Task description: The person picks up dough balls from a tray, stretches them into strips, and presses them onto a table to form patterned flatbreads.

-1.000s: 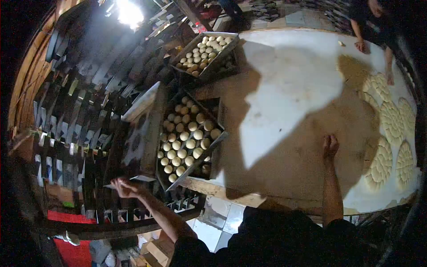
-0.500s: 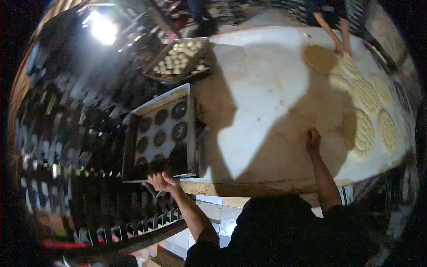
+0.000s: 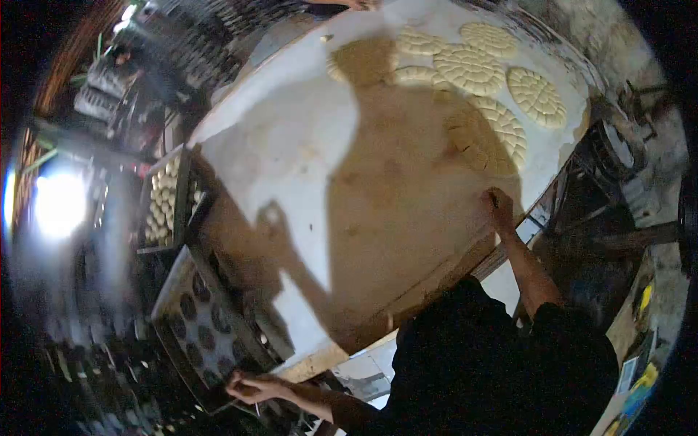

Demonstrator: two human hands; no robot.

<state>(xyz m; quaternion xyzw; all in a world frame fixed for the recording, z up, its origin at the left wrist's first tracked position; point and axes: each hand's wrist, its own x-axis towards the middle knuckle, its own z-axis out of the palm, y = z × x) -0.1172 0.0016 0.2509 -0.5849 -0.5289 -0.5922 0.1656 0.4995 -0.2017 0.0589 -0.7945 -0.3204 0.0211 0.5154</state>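
Note:
My left hand point(image 3: 251, 387) is closed at the near corner of a deep dark tray point(image 3: 198, 267) with rows of dark round patches. A thin pale sliver shows under this hand, and I cannot tell what it belongs to. Over the near right edge of the white worktable point(image 3: 320, 171), my right hand point(image 3: 499, 208) is curled into a loose fist. The closest piece to it is a flat round of scored dough point(image 3: 503, 131), partly in shadow. Beyond lie several more scored rounds, among them one large round point(image 3: 469, 69) and an oval one point(image 3: 536, 97).
Behind the dark tray stands another tray point(image 3: 182, 171) holding many small pale dough balls. A person's hand point(image 3: 360, 4) reaches in at the table's far edge. Dark metal equipment point(image 3: 614, 149) stands right of the table. A bright lamp point(image 3: 62, 207) glares at left.
The view has swung to the right, so the trays now sit lower left and the dough rounds higher. My left hand stays by the tray's near corner. My right hand is now closer to the table edge.

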